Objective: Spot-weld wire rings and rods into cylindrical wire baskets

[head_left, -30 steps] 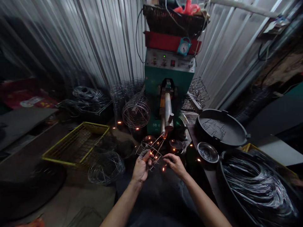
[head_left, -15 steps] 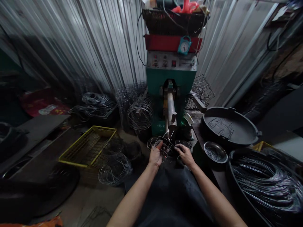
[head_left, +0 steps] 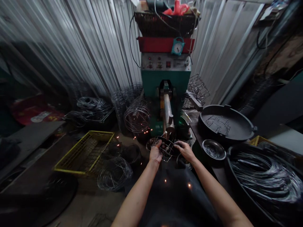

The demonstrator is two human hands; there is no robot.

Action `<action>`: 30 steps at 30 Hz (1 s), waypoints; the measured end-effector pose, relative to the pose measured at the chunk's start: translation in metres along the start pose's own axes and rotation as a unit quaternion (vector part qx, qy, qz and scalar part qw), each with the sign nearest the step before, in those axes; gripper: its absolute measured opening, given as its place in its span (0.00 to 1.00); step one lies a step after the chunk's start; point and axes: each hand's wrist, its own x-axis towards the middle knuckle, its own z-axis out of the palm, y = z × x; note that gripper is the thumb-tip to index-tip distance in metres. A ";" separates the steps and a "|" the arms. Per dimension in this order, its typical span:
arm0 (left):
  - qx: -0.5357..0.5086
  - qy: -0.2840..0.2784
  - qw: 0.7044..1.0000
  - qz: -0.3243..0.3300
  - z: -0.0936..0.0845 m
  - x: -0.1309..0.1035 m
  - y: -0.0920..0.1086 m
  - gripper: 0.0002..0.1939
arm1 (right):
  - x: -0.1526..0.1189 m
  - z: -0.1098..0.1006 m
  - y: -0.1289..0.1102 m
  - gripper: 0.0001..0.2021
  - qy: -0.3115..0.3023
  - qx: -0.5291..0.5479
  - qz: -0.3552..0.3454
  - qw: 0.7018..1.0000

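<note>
My left hand (head_left: 156, 152) is closed on a small wire frame (head_left: 167, 150) of crossed thin metal rods, thumb on top. The frame sits tilted under the tip of a spot welder's (head_left: 166, 83) cylindrical arm (head_left: 168, 110). My right hand (head_left: 185, 149) is pinched at the frame's right edge; what lies between its fingertips is too small to make out. Orange sparks (head_left: 189, 185) fly around the hands and over the dark apron (head_left: 175, 198). Behind the frame, a round dish (head_left: 149, 144) is partly hidden.
To the left are a yellow wire basket (head_left: 81, 171) and round wire baskets (head_left: 115, 175). On the right stand a black pan (head_left: 239, 124) with small wire pieces, a metal bowl (head_left: 213, 156) of short pieces, and a tub with wire rings (head_left: 267, 179). A corrugated wall (head_left: 101, 37) rises behind.
Sparks have burst out from under the welder arm. The wire frame now lies more openly turned toward me between the hands. Both hands stay in nearly the same place; the view has shifted slightly.
</note>
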 end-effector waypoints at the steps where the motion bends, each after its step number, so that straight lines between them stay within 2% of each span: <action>1: 0.002 0.001 1.000 -0.001 0.000 0.001 0.000 0.05 | 0.000 0.000 -0.001 0.09 -0.003 -0.001 0.000 1.000; 9: 0.020 0.006 1.000 -0.009 -0.003 0.005 0.002 0.08 | -0.001 0.000 -0.006 0.08 0.001 0.002 0.003 1.000; 14: 0.024 0.012 0.999 -0.027 -0.007 0.007 0.002 0.04 | -0.003 0.002 0.004 0.08 0.001 0.021 0.010 1.000; 18: 0.033 0.023 0.999 -0.033 -0.007 0.010 0.004 0.02 | -0.003 -0.003 0.007 0.07 -0.008 -0.002 -0.012 1.000; 21: 0.038 0.024 0.998 -0.036 -0.004 0.007 0.007 0.02 | -0.007 -0.009 -0.001 0.06 -0.038 -0.035 -0.056 0.997; 24: 0.047 0.020 0.997 -0.061 -0.009 -0.008 0.009 0.01 | -0.023 -0.012 -0.016 0.06 -0.095 -0.071 -0.077 0.990; 26: 0.067 -0.026 0.995 -0.064 -0.022 -0.027 0.007 0.06 | -0.038 -0.013 -0.028 0.07 -0.132 -0.089 -0.071 0.985; 28: 0.136 -0.108 0.984 -0.032 -0.045 -0.052 0.003 0.17 | -0.054 -0.015 -0.040 0.08 -0.157 -0.106 -0.056 0.980; 29: 0.201 -0.157 0.967 0.000 -0.060 -0.065 0.001 0.21 | -0.060 -0.015 -0.045 0.08 -0.163 -0.112 -0.046 0.979; 30: 0.287 -0.203 0.935 0.044 -0.075 -0.078 -0.001 0.24 | -0.065 -0.016 -0.050 0.08 -0.167 -0.116 -0.031 0.979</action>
